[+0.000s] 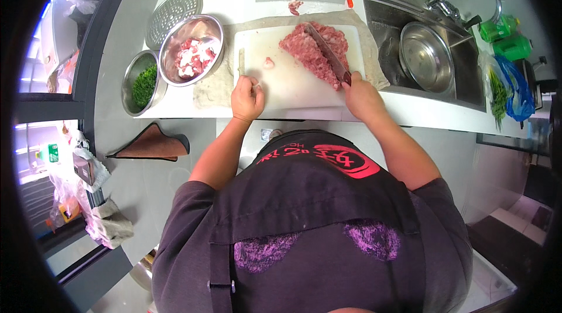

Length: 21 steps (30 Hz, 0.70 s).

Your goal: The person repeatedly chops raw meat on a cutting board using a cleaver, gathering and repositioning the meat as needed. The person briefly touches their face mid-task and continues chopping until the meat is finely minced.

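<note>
My right hand [363,97] is closed on the handle of a cleaver [328,55], whose blade lies across a mound of minced raw meat [303,52]. The meat covers the right part of a white cutting board [285,89]. My left hand [247,99] rests at the board's front left edge with its fingers curled; whether anything is in them cannot be seen. A small scrap of meat [268,63] lies on the board between my left hand and the mound. Under the board is a beige cloth [213,89].
Left of the board stand a steel bowl [165,65] with meat chunks and a smaller steel bowl [127,89] with chopped greens. A perforated steel plate [173,14] is behind them. At the right, a sink [382,19] holds a steel basin [426,60]; green bottles [511,47] stand beyond.
</note>
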Tool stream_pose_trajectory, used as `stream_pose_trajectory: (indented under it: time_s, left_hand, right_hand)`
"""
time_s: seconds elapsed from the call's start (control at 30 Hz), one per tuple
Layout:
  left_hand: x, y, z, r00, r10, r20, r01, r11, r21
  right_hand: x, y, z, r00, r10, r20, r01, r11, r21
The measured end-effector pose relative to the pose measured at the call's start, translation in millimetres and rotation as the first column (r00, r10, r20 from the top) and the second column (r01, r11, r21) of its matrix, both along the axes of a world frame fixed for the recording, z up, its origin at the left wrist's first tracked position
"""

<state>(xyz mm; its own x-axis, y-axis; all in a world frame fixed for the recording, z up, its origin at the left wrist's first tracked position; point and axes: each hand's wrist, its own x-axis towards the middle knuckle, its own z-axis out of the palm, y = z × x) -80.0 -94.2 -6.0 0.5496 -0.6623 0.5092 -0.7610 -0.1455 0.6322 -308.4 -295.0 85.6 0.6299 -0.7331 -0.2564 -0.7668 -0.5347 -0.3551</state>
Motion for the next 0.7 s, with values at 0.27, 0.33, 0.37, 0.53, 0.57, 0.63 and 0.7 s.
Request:
stream_pose_trajectory:
  time_s: [0.27,0.33,0.37,0.53,0.57,0.63,0.7]
  left_hand:
    - [-3,3,5,1.000,0.002,-0.022,-0.001,0.999,0.050]
    - [-2,2,4,1.000,0.003,-0.014,-0.002,0.999,0.050]
    - [-2,2,3,1.000,0.003,-0.009,-0.002,0.999,0.049]
    - [-1,3,-1,1.000,-0.004,0.018,0.004,1.000,-0.003]
    - [-1,1,-1,1.000,-0.018,0.022,0.018,1.000,-0.006]
    - [0,2,0,0.999,-0.018,0.028,0.018,1.000,0.001]
    - [0,5,1,0.999,-0.015,0.033,0.014,1.000,0.027]
  right_hand:
    - [1,0,33,0.971,-0.071,0.229,0.101,0.988,-0.119]
    - [1,-13,21,0.996,-0.042,0.073,0.045,0.998,-0.041]
    - [1,-20,19,1.000,-0.021,-0.001,0.021,1.000,0.001]
    - [6,-5,60,0.997,-0.056,0.051,0.058,0.997,-0.042]
    - [3,-5,18,0.997,-0.071,0.000,0.071,0.997,-0.039]
    - [8,-7,20,0.999,-0.023,-0.039,0.023,1.000,-0.012]
    - [8,-27,51,0.997,0.079,-0.011,-0.078,0.996,0.040]
